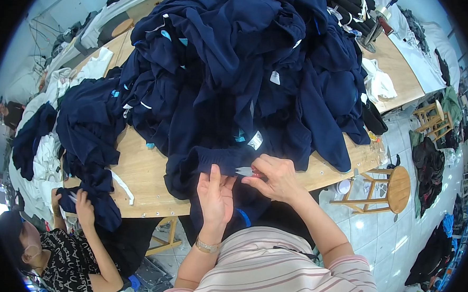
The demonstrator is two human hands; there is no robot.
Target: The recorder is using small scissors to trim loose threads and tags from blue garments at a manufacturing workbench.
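My right hand [275,178] is closed round a small pair of thread snips [244,171], their pale pointed blades aimed left at the cloth. A bit of red shows between my fingers. With the thumb raised in front, my left hand [216,197] grips the gathered edge of a navy garment [190,167]; its fingertips are partly hidden by the cloth. The snips' tips are close to my left fingers. Behind both hands rises a large heap of navy garments [223,45], with a white label [255,141] and light blue tags among the folds.
The heap lies on a wooden table [139,180] with a white strip [122,186] on it. At lower left, a co-worker [75,254] handles another navy garment. Wooden stools [398,189] and dark clothes piles [427,169] stand on the tiled floor at right.
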